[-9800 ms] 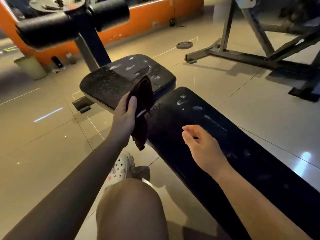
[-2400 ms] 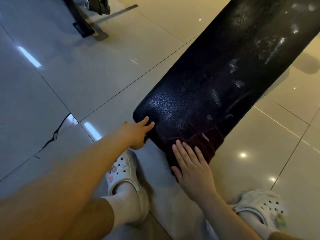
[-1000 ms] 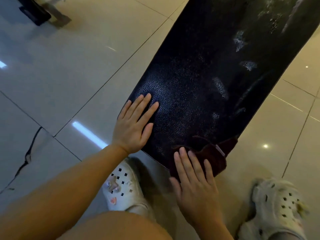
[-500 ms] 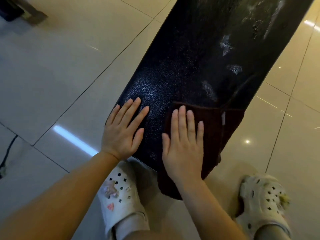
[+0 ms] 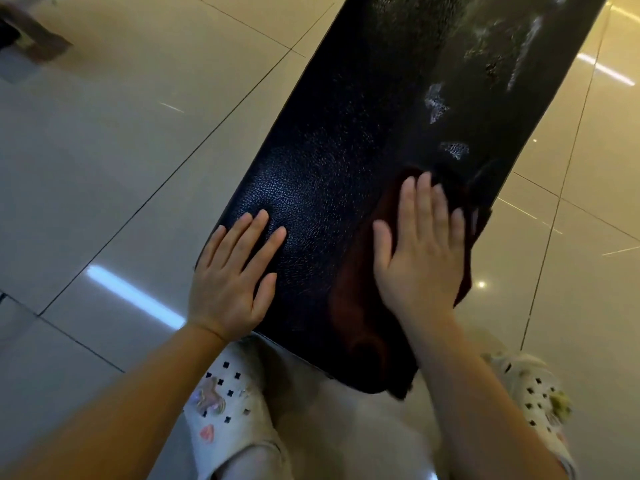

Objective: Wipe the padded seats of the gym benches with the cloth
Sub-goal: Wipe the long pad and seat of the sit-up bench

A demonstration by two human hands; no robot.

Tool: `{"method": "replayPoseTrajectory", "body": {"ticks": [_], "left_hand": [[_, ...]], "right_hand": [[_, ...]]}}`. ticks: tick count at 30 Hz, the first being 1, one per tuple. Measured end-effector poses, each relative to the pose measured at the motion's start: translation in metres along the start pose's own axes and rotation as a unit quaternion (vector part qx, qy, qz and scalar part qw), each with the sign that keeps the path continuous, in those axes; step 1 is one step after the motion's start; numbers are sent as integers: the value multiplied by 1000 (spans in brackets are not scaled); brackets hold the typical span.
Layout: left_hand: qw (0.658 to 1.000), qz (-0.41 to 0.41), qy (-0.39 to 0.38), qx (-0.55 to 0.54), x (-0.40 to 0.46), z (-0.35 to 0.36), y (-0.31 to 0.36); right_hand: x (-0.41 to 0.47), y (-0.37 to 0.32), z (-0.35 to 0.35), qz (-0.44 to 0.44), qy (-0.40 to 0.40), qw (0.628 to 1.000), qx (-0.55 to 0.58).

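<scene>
Since half a second ago the right hand (image 5: 420, 251) has pushed the dark red cloth (image 5: 360, 306) farther up the black padded bench (image 5: 346, 150), toward the pale smears (image 5: 436, 102) ahead of it; the left hand (image 5: 235, 271) has stayed at the near left corner. The bench runs diagonally over a glossy tiled floor (image 5: 138, 116), white clogs (image 5: 225, 410) below its end. Both hands lie flat, fingers straight and slightly spread: the right presses on the cloth, the left rests on bare padding.
</scene>
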State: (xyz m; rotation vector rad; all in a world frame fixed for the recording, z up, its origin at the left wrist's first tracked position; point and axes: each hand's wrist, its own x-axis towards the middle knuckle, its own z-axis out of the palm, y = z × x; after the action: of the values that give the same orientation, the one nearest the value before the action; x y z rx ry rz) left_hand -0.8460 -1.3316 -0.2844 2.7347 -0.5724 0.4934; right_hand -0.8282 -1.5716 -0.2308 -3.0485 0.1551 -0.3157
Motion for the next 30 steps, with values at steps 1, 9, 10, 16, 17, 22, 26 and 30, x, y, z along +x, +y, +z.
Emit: {"method": "replayPoseTrajectory", "body": {"ticks": [1, 9, 10, 16, 17, 22, 26, 30], "left_hand": [[1000, 2, -1, 0, 1, 0, 0], [1000, -6, -5, -1, 1, -1, 1], [1000, -5, -5, -1, 1, -2, 1], [1000, -3, 2, -13, 3, -1, 3], [1000, 0, 5, -11, 2, -1, 2], [1000, 2, 3, -8, 2, -2, 3], [1000, -2, -6, -6, 3, -1, 3], [1000, 0, -5, -16, 3, -2, 3]], "right_hand": [[13, 4, -2, 18, 2, 1000, 2], [-82, -10, -1, 61, -24, 998, 11], [-91, -9, 0, 54, -30, 998, 7], [-27, 11, -4, 49, -8, 999, 13], [-7, 19, -7, 55, -7, 998, 15], [47, 26, -14, 111, -1, 993, 31], [2, 9, -11, 115, 0, 993, 41], [-45, -2, -5, 82, -17, 996, 34]]}}
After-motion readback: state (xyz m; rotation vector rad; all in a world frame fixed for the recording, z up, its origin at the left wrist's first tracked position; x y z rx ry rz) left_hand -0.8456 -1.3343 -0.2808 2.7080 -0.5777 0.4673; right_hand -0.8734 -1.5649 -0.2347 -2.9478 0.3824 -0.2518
